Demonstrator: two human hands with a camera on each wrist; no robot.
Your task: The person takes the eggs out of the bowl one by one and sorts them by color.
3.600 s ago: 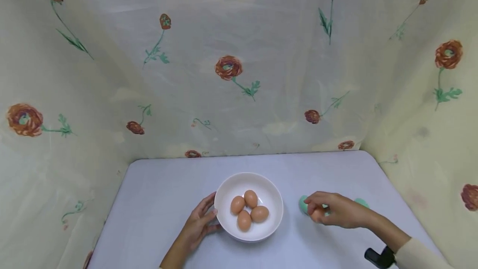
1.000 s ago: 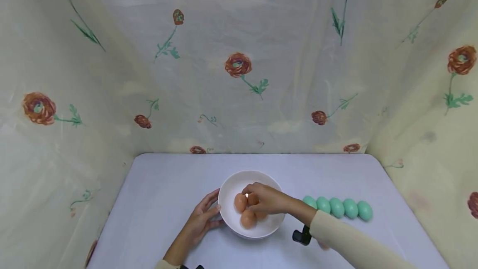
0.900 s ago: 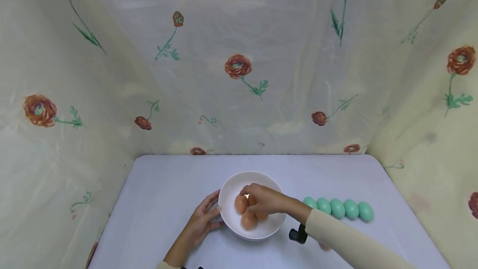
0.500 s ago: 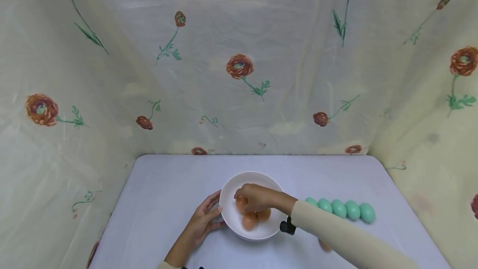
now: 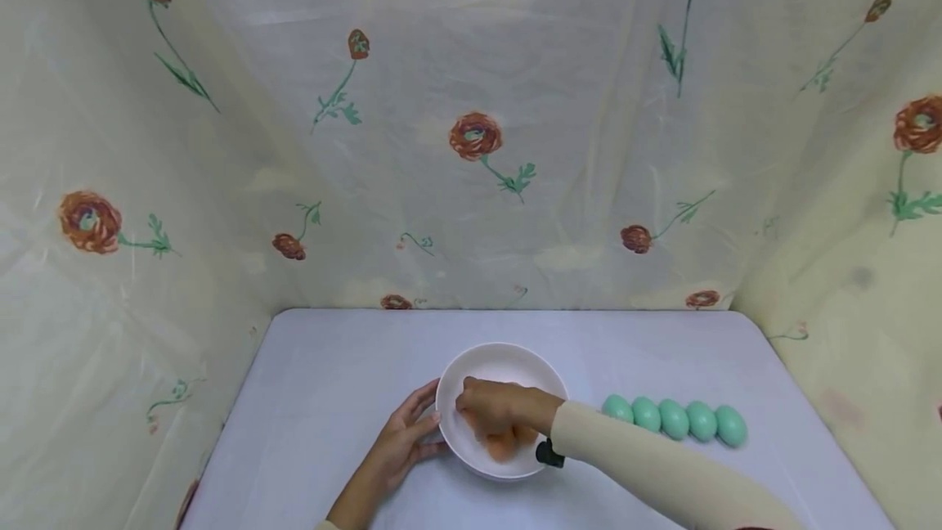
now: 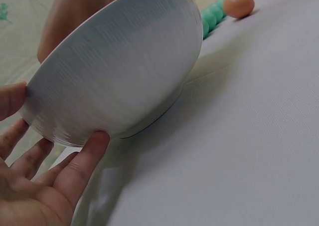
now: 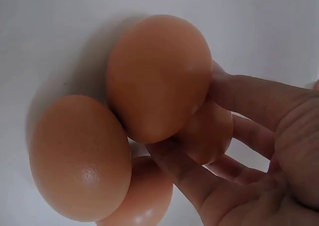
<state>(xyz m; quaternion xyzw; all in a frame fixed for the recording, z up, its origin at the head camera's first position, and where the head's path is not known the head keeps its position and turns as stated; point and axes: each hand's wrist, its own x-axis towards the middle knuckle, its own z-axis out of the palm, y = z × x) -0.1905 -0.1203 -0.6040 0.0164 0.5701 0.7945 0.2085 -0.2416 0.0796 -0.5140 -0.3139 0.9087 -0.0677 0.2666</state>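
Note:
A white bowl (image 5: 503,360) stands near the middle of the table, with several brown eggs inside. My left hand (image 5: 403,438) steadies its left side; in the left wrist view the fingertips (image 6: 97,138) support the bowl's outer wall from below and the thumb lies near the rim. My right hand (image 5: 491,403) reaches down into the bowl. The right wrist view shows its thumb and finger around a brown egg (image 7: 159,76). A second egg (image 7: 79,158) lies beside that one, and others are partly hidden behind it and the fingers.
To the right of the bowl, several mint-green eggs (image 5: 673,419) lie in a row on the white table (image 5: 346,350). One brown egg (image 6: 238,5) rests on the table near them. Flower-printed curtains (image 5: 412,186) enclose the back and sides.
My right hand has carried an egg from the table into the bowl, then moved slightly left and deeper among the eggs. The left hand has stayed at the bowl's side.

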